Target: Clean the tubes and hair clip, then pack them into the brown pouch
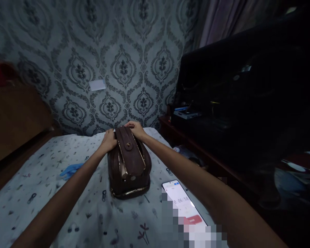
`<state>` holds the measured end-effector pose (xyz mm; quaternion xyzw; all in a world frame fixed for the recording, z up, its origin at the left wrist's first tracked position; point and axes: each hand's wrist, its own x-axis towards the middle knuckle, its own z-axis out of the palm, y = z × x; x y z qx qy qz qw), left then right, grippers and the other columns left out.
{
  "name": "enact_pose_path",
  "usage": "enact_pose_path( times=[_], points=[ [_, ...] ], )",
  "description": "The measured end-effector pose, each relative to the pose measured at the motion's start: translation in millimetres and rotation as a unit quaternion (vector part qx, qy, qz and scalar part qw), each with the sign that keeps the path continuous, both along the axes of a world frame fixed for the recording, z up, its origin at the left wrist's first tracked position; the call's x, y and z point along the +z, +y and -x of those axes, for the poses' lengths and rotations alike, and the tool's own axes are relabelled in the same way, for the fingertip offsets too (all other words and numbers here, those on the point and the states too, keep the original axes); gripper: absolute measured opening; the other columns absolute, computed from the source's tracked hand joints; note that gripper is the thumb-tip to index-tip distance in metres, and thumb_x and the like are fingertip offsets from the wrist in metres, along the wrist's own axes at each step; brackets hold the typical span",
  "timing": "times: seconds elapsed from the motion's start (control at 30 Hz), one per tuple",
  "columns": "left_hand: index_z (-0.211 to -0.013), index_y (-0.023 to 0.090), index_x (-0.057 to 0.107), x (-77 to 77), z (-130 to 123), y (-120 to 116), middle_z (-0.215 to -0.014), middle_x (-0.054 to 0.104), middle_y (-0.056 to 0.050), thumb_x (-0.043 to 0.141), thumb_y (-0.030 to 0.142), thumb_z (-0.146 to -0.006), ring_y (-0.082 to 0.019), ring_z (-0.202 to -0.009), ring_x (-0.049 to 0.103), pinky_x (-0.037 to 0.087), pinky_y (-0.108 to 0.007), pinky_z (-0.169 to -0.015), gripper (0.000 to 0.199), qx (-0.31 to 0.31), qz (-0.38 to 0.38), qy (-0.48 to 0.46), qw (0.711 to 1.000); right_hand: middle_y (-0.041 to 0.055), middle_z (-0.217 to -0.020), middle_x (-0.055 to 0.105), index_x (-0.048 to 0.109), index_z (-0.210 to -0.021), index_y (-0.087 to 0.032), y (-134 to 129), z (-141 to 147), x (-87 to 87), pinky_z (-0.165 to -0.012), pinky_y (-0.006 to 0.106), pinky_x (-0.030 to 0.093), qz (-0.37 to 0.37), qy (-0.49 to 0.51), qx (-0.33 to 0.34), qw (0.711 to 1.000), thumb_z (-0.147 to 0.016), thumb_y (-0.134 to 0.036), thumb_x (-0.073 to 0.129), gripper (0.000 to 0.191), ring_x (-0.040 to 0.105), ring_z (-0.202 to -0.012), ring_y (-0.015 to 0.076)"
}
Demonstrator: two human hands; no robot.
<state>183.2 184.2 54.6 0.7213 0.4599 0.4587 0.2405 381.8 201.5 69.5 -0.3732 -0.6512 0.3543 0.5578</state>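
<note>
Nearest me spreads a white bedsheet point(90, 203) printed with small dark motifs, leaves and sprigs among them, with soft creases across it. A smartphone point(182, 198) lies face up on it by my right forearm, showing a 0:06:58 timer; its lower part is pixelated. Just beyond, left of the phone, my brown zip bag point(138, 165) sits on the sheet, its gold-toned zippers point(131, 191) catching the light. A crumpled blue cloth-like item point(69, 171) lies to its left.

My left hand point(109, 140) is curled against the bag's far left side, and my right hand point(136, 130) bends over its far right edge. The fingertips are partly hidden, so I can't tell whether either pinches.

To the right runs a reddish-brown wooden ledge point(182, 142) below a large, dark, shadowed form point(235, 93). A brown wooden panel point(15, 117) stands left. Behind everything rises grey damask wallpaper point(124, 27) bearing a white rectangle point(97, 85), with a purplish curtain point(217, 19) at upper right.
</note>
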Motion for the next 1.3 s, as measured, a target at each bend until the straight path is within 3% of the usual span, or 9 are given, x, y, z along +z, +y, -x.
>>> enact_pose_path(
  times=[0.1, 0.2, 0.47, 0.7, 1.1, 1.3],
  points=[
    [-0.077, 0.023, 0.059, 6.2, 7, 8, -0.084, 0.067, -0.008, 0.078, 0.026, -0.057, -0.036, -0.105, 0.061, 0.046, -0.038, -0.089, 0.027, 0.052, -0.012, 0.034, 0.998, -0.0014, -0.074, 0.069, 0.069, -0.075, -0.021, -2, 3, 1.5, -0.075, 0.030, 0.055, -0.002, -0.010, -0.005, 1.000, -0.067, -0.020, 0.073, 0.010, 0.068, -0.078, 0.0182],
    [-0.082, 0.023, 0.065, 11.0, 17, 11, -0.079, 0.070, -0.007, 0.070, 0.027, -0.065, -0.032, -0.095, 0.065, 0.048, -0.036, -0.085, 0.019, 0.086, -0.028, 0.047, 0.995, -0.0017, -0.078, 0.070, 0.069, -0.076, -0.022, -4, 7, 2.9, -0.079, 0.032, 0.055, -0.008, -0.020, -0.009, 1.000, -0.068, -0.020, 0.074, 0.010, 0.068, -0.083, 0.0188],
    [-0.109, 0.024, 0.074, 14.7, 11, 11, -0.098, 0.077, -0.008, 0.071, 0.029, -0.072, -0.032, -0.101, 0.068, 0.050, -0.036, -0.091, 0.037, 0.103, -0.055, 0.100, 0.988, -0.0024, -0.081, 0.068, 0.067, -0.076, -0.021, -5, 7, 3.0, -0.085, 0.033, 0.054, -0.019, -0.042, -0.006, 0.999, -0.067, -0.015, 0.072, 0.013, 0.068, -0.089, 0.0191],
    [-0.116, 0.030, 0.075, 21.4, 3, -3, -0.102, 0.077, -0.007, 0.061, 0.030, -0.085, -0.032, -0.104, 0.067, 0.049, -0.039, -0.095, 0.035, 0.116, -0.051, 0.168, 0.978, -0.0014, -0.088, 0.071, 0.069, -0.083, -0.021, -10, 1, 1.3, -0.094, 0.036, 0.051, -0.021, -0.063, -0.001, 0.998, -0.067, -0.014, 0.073, 0.018, 0.067, -0.096, 0.0197],
    [-0.125, 0.023, 0.072, 34.3, -16, -39, -0.117, 0.073, -0.015, 0.047, 0.027, -0.094, -0.035, -0.111, 0.066, 0.050, -0.043, -0.096, 0.041, 0.156, -0.046, 0.260, 0.952, 0.0022, -0.120, 0.074, 0.072, -0.114, -0.023, -41, -1, -0.4, -0.108, 0.040, 0.048, -0.003, -0.122, -0.015, 0.992, -0.080, -0.011, 0.061, 0.038, 0.065, -0.117, 0.0213],
    [-0.129, 0.023, 0.069, 40.2, -20, -46, -0.122, 0.072, -0.015, 0.043, 0.025, -0.095, -0.033, -0.113, 0.066, 0.051, -0.042, -0.097, 0.043, 0.172, -0.039, 0.298, 0.938, 0.0077, -0.135, 0.068, 0.068, -0.128, -0.018, -64, -3, 2.2, -0.117, 0.040, 0.038, 0.015, -0.128, -0.065, 0.990, -0.094, -0.020, 0.046, 0.040, 0.058, -0.131, 0.0216]
  ],
)
